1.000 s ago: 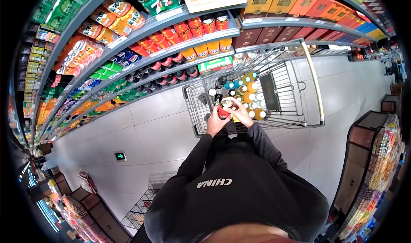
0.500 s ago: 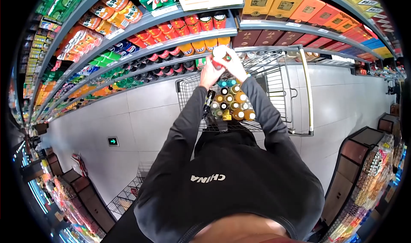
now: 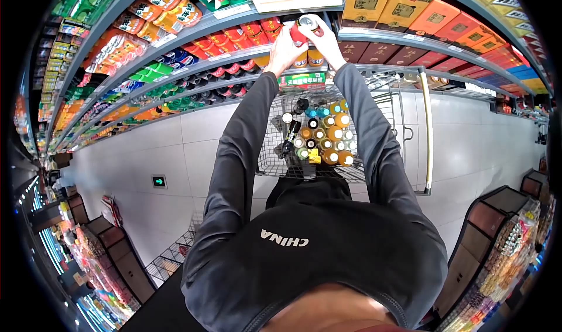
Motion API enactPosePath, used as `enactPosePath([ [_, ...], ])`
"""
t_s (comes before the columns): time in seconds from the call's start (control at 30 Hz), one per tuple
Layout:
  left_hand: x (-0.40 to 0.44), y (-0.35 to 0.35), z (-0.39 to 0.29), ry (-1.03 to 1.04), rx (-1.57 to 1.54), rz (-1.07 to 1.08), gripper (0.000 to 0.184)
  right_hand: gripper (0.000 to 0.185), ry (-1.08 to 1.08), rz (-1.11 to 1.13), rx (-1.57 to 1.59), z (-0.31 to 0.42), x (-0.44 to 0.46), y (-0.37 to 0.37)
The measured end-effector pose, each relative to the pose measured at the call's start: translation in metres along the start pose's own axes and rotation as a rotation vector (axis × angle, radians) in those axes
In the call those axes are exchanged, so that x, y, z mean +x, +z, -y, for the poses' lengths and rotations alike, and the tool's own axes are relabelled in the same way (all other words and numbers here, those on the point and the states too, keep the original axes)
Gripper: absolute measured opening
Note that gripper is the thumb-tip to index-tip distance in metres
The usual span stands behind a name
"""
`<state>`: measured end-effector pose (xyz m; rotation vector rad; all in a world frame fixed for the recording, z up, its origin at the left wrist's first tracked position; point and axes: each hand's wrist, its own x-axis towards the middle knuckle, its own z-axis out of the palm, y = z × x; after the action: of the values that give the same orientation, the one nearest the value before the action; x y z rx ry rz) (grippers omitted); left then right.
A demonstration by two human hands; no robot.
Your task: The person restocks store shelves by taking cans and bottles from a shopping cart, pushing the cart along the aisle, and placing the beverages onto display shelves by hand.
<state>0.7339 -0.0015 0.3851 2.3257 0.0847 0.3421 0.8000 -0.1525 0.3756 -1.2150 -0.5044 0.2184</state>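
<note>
From over the cart, my left hand and right hand have moved up to the shelf. I see both sets of fingers clamped on a red, silver-topped metal can; a black wire shopping cart of bottles sits below them.

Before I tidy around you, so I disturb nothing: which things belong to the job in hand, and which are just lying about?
In the job:
- red can, between left hand and right hand
- probably the shelved red cans

Seemingly just about:
- cart with bottles
- boxed goods
- green arrow floor sign
</note>
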Motion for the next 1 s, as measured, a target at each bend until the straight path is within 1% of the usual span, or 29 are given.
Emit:
enactPosePath([
  [0.03,0.003,-0.004,-0.003,-0.011,0.003,-0.002,0.078,0.049,0.008,0.011,0.061,-0.004,0.004,-0.002],
  [0.1,0.006,-0.006,-0.008,-0.033,0.002,-0.005,0.076,0.054,0.051,-0.027,0.045,-0.012,0.01,-0.009],
  [0.2,0.014,-0.002,-0.004,0.004,0.051,-0.044,0.074,0.057,0.109,-0.006,0.098,-0.02,0.018,-0.02],
  [0.4,0.018,0.004,-0.001,0.078,0.115,-0.125,0.071,0.057,0.149,-0.032,0.077,-0.01,0.015,-0.021],
  [0.57,0.024,0.011,0.007,0.178,0.25,-0.246,0.07,0.054,0.147,0.011,0.033,-0.004,0.017,-0.023],
  [0.6,0.026,0.011,0.01,0.181,0.285,-0.234,0.071,0.053,0.142,0.024,0.035,0.0,0.017,-0.021],
  [0.67,0.03,0.011,0.015,0.188,0.356,-0.213,0.073,0.05,0.18,-0.015,0.095,0.009,0.013,-0.016],
  [0.8,0.037,0.016,0.021,0.29,0.358,-0.328,0.07,0.042,0.213,-0.07,0.238,0.004,0.015,-0.013],
  [0.93,0.043,0.022,0.024,0.286,0.358,-0.328,0.068,0.034,0.199,-0.053,0.297,0.01,0.011,-0.01],
  [1.0,0.045,0.027,0.024,0.254,0.393,-0.318,0.061,0.033,0.175,-0.077,0.283,0.013,0.012,-0.007],
])
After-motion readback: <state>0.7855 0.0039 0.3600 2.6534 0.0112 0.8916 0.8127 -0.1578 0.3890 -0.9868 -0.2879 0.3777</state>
